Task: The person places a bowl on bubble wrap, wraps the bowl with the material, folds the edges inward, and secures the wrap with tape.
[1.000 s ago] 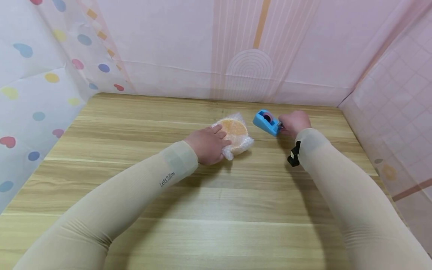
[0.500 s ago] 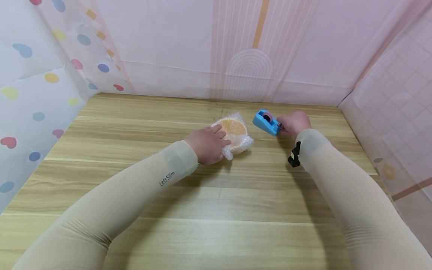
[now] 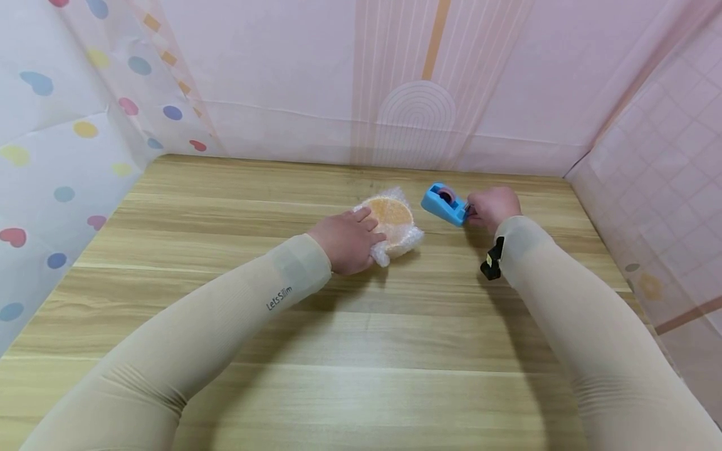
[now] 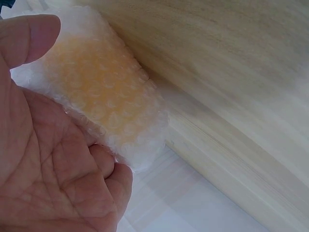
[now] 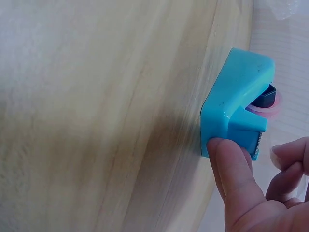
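A round, orange-topped object in bubble wrap (image 3: pixel 399 218) lies on the table, its kind hidden by the wrap. My left hand (image 3: pixel 346 243) rests on its near left side, fingers spread over the top. The left wrist view shows the thumb (image 4: pixel 36 38) apart from the fingers, beside the bubble wrap. To the right sits a blue tape dispenser (image 3: pixel 442 203) with a pink roll of tape (image 5: pixel 270 107). My right hand (image 3: pixel 496 205) grips the dispenser's front end, thumb and finger just by the serrated cutter (image 5: pixel 258 142); its other fingers are curled off the dispenser.
The wood-grain table (image 3: pixel 350 351) ends at a pink patterned backdrop (image 3: pixel 282 94) close behind both objects. Patterned sheets also hang at the left and right sides. A small black device (image 3: pixel 492 260) is strapped to the right wrist.
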{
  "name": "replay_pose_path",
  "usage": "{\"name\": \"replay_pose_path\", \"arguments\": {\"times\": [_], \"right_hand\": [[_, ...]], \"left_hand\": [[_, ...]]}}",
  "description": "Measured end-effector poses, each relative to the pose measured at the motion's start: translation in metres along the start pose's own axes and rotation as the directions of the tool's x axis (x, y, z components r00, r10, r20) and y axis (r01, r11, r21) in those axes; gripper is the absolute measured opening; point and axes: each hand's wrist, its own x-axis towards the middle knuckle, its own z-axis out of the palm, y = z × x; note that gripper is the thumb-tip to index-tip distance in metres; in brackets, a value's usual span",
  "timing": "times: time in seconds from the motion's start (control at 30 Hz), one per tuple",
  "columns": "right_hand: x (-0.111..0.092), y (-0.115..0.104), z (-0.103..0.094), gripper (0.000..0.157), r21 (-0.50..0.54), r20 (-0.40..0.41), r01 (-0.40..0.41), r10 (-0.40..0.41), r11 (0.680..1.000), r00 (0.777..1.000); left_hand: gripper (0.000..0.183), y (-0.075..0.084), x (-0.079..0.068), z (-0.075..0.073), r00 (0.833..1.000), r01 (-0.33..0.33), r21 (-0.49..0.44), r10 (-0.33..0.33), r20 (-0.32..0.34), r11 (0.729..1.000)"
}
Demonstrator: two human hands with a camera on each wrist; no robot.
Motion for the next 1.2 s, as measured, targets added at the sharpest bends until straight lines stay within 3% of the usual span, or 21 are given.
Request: {"name": "replay_pose_path", "arguments": {"times": [0.57,0.77,0.93,1.2], "right_hand": [[0.001,0.005,0.001,0.049,0.243,-0.011,-0.057,0.061,0.968,0.998],[-0.001,0.008,-0.005,0.061,0.271,0.042,-0.074,0.065,0.96,0.997],[-0.003,0.011,-0.013,0.066,0.221,0.097,-0.093,0.073,0.971,0.993],[-0.003,0.016,-0.023,0.028,0.12,0.191,-0.122,0.098,0.985,0.977]], "left_hand": [[0.061,0.0,0.001,0.001,1.0,0.004,-0.003,-0.004,-0.009,1.0],[0.061,0.001,0.002,0.002,1.0,0.007,-0.007,-0.007,-0.005,1.0],[0.061,0.001,0.002,0.001,1.0,0.007,-0.007,-0.007,-0.003,1.0],[0.06,0.001,0.001,0.0,1.0,0.007,-0.006,-0.007,0.006,1.0]]}}
